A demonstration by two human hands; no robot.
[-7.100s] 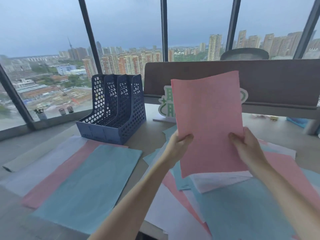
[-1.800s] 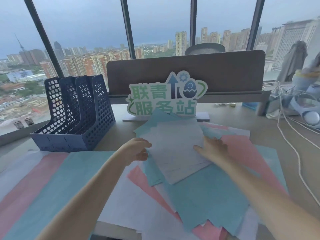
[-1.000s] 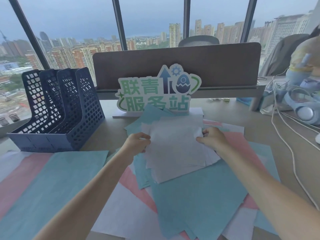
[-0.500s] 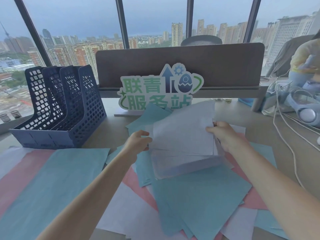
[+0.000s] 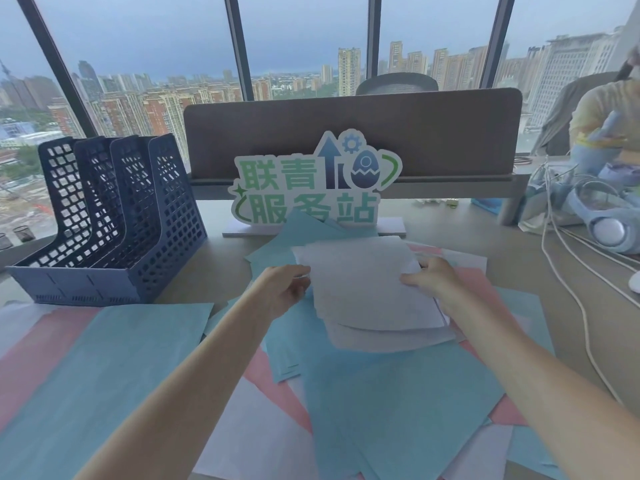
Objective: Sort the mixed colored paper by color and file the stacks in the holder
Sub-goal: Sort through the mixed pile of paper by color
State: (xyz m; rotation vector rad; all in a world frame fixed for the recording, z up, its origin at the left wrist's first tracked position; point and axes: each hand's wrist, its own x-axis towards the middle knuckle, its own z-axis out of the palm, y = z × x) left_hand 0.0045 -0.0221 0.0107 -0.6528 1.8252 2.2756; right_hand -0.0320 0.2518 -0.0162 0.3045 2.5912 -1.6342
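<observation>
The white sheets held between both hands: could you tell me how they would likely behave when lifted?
The white sheets would probably flop: their near edge already sags. They may fan apart, since lower edges show offset. The left hand and right hand take opposite sides.

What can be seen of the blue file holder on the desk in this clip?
The file holder is dark blue, plastic-looking, with lattice-perforated dividers forming several upright slots on a solid lighter-blue base. It stands upright at the desk's far left, near the window. The visible parts of its slots show no paper. Neither hand touches it. The sorted blue stack lies in front of its base; whether they touch is unclear.
</observation>
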